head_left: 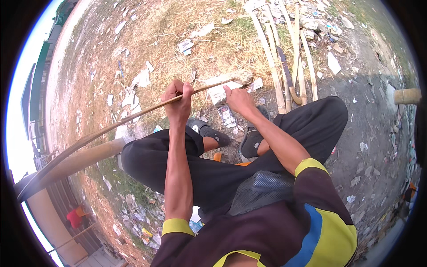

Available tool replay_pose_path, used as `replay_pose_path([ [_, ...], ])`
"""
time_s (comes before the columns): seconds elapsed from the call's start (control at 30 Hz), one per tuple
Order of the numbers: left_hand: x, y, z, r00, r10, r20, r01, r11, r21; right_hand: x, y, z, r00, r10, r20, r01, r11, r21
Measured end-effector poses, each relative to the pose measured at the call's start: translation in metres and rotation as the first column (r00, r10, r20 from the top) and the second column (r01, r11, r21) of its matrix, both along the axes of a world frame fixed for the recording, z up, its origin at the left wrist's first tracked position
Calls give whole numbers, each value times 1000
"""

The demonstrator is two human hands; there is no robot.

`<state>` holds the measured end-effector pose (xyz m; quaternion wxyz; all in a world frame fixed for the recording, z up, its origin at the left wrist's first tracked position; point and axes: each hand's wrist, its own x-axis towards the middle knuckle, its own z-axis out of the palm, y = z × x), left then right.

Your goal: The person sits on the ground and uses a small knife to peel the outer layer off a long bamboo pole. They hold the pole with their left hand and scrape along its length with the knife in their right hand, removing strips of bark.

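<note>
A long, thin bamboo strip (133,116) runs from the far left rim up to the middle, bending along its length. My left hand (177,102) is closed round it near its right end, thumb uppermost. Just below the strip's tip is my right hand (240,101), its fingers curled and turned away, the thumb pointing up. What the right hand holds, if anything, is hidden. Behind it a pale block-like piece (219,93) lies on the ground. My knees are spread, with both forearms reaching between them.
Several bamboo poles (272,66) lie ahead on the right, a dark curved blade with a wooden handle (293,94) on them. Thick bamboo (86,161) extends left of my knee; another piece (407,96) is at far right. Paper scraps litter the ground. A red chair (76,217) stands lower left.
</note>
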<state>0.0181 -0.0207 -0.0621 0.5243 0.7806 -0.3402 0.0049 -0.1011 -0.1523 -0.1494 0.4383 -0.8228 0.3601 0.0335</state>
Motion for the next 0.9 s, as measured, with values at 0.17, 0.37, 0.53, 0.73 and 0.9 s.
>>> replay_pose_path([
  [0.17, 0, 6, -5, 998, 18, -54, -22, 997, -73, 1, 11, -21, 997, -13, -75, 11, 999, -33],
  [0.37, -4, -5, -1, 989, 102, -109, -116, 985, -130, -22, -20, -107, 958, -160, -240, 144, 986, -86],
  [0.53, 4, -4, -10, 937, 332, -105, -343, 932, -116, 9, -19, -25, 990, -130, 48, 133, 988, -83],
  [0.73, 0, 1, -5, 891, 445, -96, -451, 890, -62, 13, 15, 62, 983, 112, 147, -128, 986, 106],
  [0.9, 3, 6, -4, 922, 377, -91, -382, 923, -38, 13, 6, 45, 960, -84, 269, 43, 987, 155],
])
